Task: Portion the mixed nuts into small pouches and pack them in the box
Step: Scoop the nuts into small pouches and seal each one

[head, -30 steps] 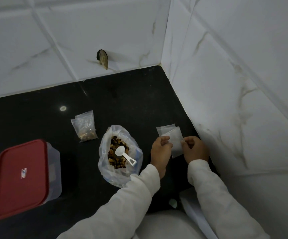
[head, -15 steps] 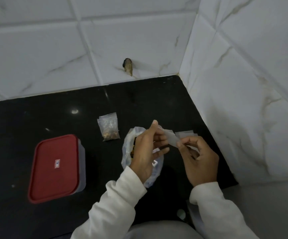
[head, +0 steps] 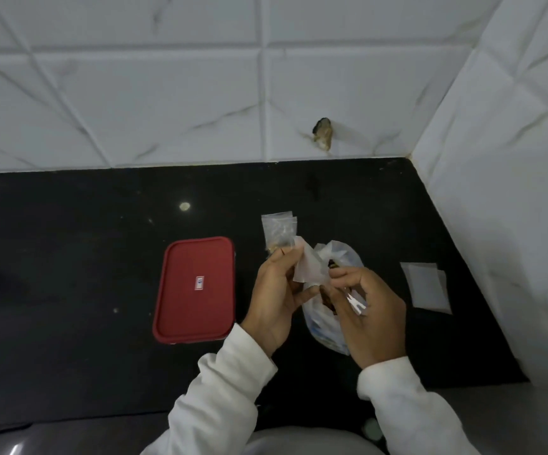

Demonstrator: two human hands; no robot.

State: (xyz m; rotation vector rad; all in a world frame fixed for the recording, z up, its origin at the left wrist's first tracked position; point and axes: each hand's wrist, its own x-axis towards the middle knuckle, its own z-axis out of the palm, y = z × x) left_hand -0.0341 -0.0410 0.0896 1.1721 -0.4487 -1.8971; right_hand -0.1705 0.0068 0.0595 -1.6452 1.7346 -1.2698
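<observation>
Done so far: looks like one filled pouch (head: 278, 232) lying flat on the black counter (head: 69, 257), just past the left hand, with nuts settled at its near end. There may be a second one tucked under it, honestly can't tell.

In hand right now: an empty pouch (head: 308, 267), held up over the big bag.

Left hand (head: 274, 297): pinching the left edge of the empty pouch between thumb and fingers.

Right hand (head: 369, 310): fingertips gripping the pouch's right edge, so I'd guess the mouth is being worked open. Can't see whether it's actually open yet.

Big bag of nuts (head: 328, 320): sitting on the counter right under both hands, mostly hidden, a bit of dark nut mix showing. Scoop is not clearly visible, maybe that white bit by the right fingers.

Spare pouches (head: 425, 284): small stack of empties off to the right, near the tiled wall, well apart from the hands.

Box (head: 195, 289): left of the hands, red lid on, nothing packed that I can see.

Left to do: pretty much most of it. Fill this one, seal it, do the spares, then pop the lid and pack them all.
</observation>
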